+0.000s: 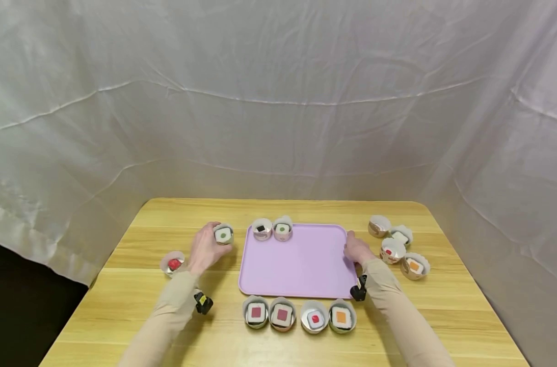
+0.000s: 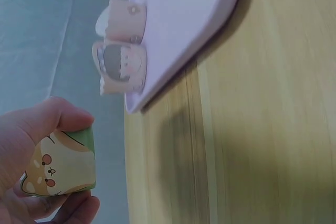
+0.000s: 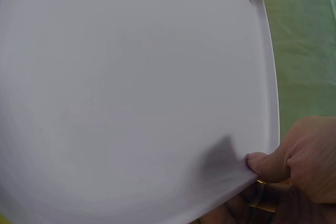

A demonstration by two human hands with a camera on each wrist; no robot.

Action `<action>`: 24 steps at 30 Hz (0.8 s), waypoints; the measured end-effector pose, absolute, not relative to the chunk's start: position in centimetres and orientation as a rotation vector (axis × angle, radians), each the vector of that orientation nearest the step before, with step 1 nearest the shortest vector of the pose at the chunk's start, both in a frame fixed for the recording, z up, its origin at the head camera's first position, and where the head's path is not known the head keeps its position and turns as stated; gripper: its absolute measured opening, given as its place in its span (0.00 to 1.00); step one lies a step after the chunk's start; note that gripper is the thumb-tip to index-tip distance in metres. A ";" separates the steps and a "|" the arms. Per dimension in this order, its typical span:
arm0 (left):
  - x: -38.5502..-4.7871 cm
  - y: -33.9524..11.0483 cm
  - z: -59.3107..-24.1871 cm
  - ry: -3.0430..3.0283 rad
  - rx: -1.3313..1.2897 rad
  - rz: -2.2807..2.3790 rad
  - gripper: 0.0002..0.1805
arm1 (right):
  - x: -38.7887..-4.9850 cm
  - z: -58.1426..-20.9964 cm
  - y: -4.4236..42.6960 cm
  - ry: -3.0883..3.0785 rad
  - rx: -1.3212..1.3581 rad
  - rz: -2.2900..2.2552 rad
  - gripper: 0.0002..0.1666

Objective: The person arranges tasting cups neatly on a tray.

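Two bare hands are working over the pale wooden table (image 1: 218, 341). The left hand (image 1: 204, 250) is grasping a small round paper cup with a cartoon animal face (image 2: 65, 163), thumb and fingers pressing on its wall. Inside, a white square sushi piece with a green centre (image 1: 223, 235) is facing up. The cup is hanging to the left of the lilac rectangular tray (image 1: 301, 262), apart from its rim. The right hand (image 1: 357, 248) is pinching the tray's right-hand edge, thumb lying on the rim and fingers reaching beneath; whether that edge is lifting off the wood, I cannot tell.

In the tray's far left corner, a paper cup with a dark-topped piece (image 1: 262, 230) and a paper cup with a green-centred piece (image 1: 283, 229) are standing side by side.

To be handling this well, the left hand should be squeezing lightly, since thin paper is probably buckling under a hard grip, and should be keeping the cup upright so the piece is not tipping. The right hand should be steadying the tray level; a tilting tray could be sending the standing cups sliding.
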State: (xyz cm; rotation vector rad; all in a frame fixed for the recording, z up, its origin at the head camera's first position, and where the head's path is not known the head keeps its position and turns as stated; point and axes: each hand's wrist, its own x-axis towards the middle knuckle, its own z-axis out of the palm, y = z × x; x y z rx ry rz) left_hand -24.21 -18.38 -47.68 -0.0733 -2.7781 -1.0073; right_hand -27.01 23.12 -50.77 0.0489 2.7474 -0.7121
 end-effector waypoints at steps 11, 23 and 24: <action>-24.2 -15.4 -47.5 -2.755 -0.195 -1.012 0.39 | -27.0 -50.6 23.1 2.761 0.042 -0.688 0.27; -24.3 -12.6 -47.2 -2.772 -0.304 -1.031 0.38 | -27.2 -50.7 23.2 2.792 0.024 -0.625 0.27; -24.3 -12.4 -47.1 -2.773 -0.312 -1.041 0.38 | -27.1 -50.7 23.2 2.790 0.027 -0.626 0.27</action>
